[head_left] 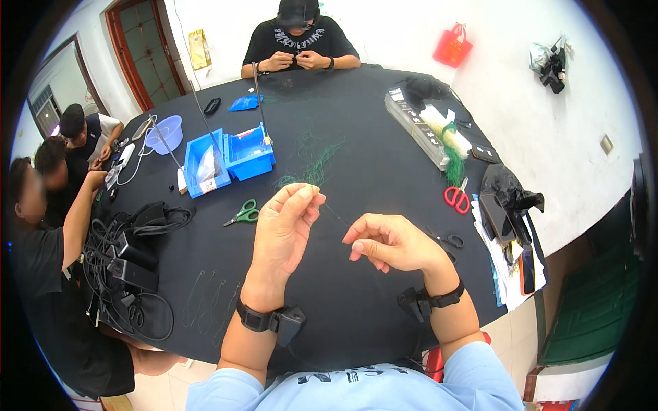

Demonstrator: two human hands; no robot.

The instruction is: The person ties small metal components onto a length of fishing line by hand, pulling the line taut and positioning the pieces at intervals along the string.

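My left hand (291, 222) is raised over the table's middle, thumb and fingertips pinched together on one end of a fine thread (334, 214). From there the thread slants down to my right hand (391, 241), whose fingers are curled with the thumb close to the index finger. The grip of the right fingertips on the thread is too fine to see clearly. Behind my left hand lies a loose tangle of green thread (319, 164) on the black tabletop (356, 123). Green-handled scissors (245, 213) rest left of my left hand.
Blue bins (248, 163) with upright rods stand left of centre, near a purple basin (164, 134). Cables and adapters (130, 264) crowd the left. Red-handled scissors (458, 197), dark scissors (449, 240), a thread bundle (449, 137) and phones (497, 216) lie right. Several people sit around.
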